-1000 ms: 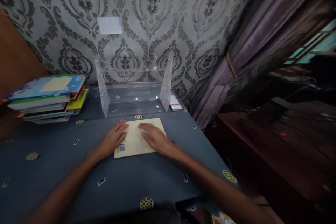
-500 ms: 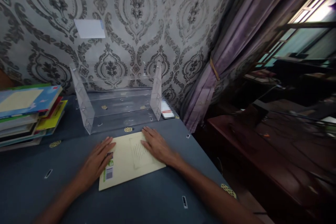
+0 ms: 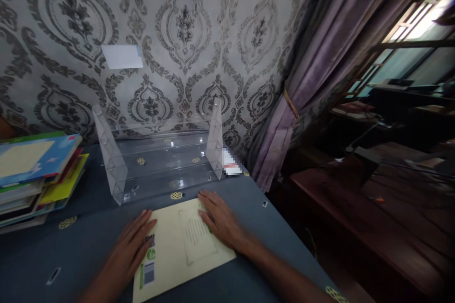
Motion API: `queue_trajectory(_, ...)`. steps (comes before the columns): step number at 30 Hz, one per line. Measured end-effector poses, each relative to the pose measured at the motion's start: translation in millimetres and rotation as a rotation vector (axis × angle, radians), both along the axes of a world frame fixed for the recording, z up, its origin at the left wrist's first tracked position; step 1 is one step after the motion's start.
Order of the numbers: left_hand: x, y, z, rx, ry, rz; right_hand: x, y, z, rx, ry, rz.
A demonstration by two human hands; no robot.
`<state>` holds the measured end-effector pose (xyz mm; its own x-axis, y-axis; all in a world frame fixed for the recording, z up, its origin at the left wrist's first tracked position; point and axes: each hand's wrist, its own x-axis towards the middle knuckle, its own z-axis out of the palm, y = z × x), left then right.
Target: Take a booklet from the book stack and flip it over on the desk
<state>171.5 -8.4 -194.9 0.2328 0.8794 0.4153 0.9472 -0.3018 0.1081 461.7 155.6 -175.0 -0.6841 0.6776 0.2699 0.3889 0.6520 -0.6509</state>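
A thin cream book (image 3: pixel 169 241) lies flat on the dark blue-grey table, with a barcode and green print near its left edge and a framed block of text on its right half. My left hand (image 3: pixel 133 244) rests on its left edge, fingers stretched out. On the upper right part of the book, my right hand (image 3: pixel 220 221) lies flat with its fingers extended. Neither hand grips anything. Just behind the book stands a clear acrylic rack (image 3: pixel 214 144) with stepped tiers, its two side panels upright.
To the left is a stack of books (image 3: pixel 42 170) in several colours. A blurred-out white item (image 3: pixel 231 163) lies right of the rack. Beyond the table's right edge are a purple curtain (image 3: pixel 284 123) and a dark red desk (image 3: pixel 337 213). Patterned wallpaper (image 3: pixel 185 28) covers the wall behind.
My view has tilted upward, so the table, rack and book appear lower. Both hands stay flat on the book, which shows no clear shift on the table.
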Motion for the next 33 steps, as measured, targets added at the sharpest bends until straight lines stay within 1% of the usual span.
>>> queue_trajectory(2, 1, -1, -2.1, 0.021, 0.024, 0.007, -2, 0, 1.8, 0.013, -0.02, -0.004)
queue_trajectory(4, 3, -2, -0.9, 0.026, 0.042, 0.013, -4, -1, 4.5, 0.036, -0.045, -0.013)
queue_trajectory(6, 6, -5, 4.3, 0.008, 0.06, -0.005, -7, -2, 7.3, 0.058, -0.057, -0.028)
queue_trajectory(10, 13, -9, 17.7, -0.042, 0.099, -0.095, -9, -5, 10.2, 0.091, -0.045, -0.045)
queue_trajectory(13, 15, -9, 17.7, -0.052, 0.097, -0.115, -9, -5, 10.8, 0.12, -0.069, -0.043)
queue_trajectory(18, 15, -5, 0.4, -0.04, 0.002, -0.039, -9, -4, 13.3, 0.126, -0.122, -0.044)
queue_trajectory(21, 15, 0, -6.0, -0.024, -0.04, 0.021, -9, -5, 16.4, 0.114, -0.122, -0.043)
queue_trajectory(26, 14, 5, -3.9, -0.04, -0.069, 0.094, -9, -8, 20.0, 0.137, -0.138, -0.051)
queue_trajectory(29, 13, 7, -3.4, -0.049, -0.093, 0.136, -9, -9, 19.4, 0.158, -0.143, -0.052)
queue_trajectory(33, 12, 7, -4.5, -0.015, -0.115, 0.164, -10, -7, 16.8, 0.19, -0.133, -0.049)
